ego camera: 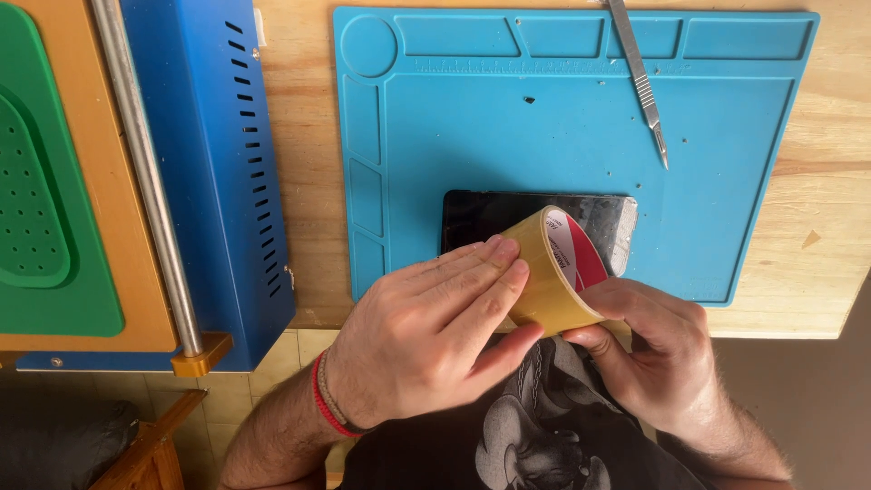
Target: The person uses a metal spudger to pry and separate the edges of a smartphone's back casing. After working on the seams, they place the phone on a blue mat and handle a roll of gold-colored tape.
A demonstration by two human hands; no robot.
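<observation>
The tape roll (pixel 549 272) looks glossy yellowish plastic film; the phone (pixel 535 222) shows shiny dark glass; the mat (pixel 562 127) is matt blue rubber; the scalpel (pixel 640 77) is brushed metal; the counter (pixel 817 236) is pale bare wood.

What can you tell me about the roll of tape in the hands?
The roll of tape is a wide ring of yellowish-tan tape on a core whose inside is red and white. It is tilted, its opening facing up and right. The left hand wraps its outer face; the right hand pinches its lower edge. It hovers over a dark phone.

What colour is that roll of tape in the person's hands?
The tape roll is yellowish tan, with a red and white inner core; seen in the head view.
</observation>
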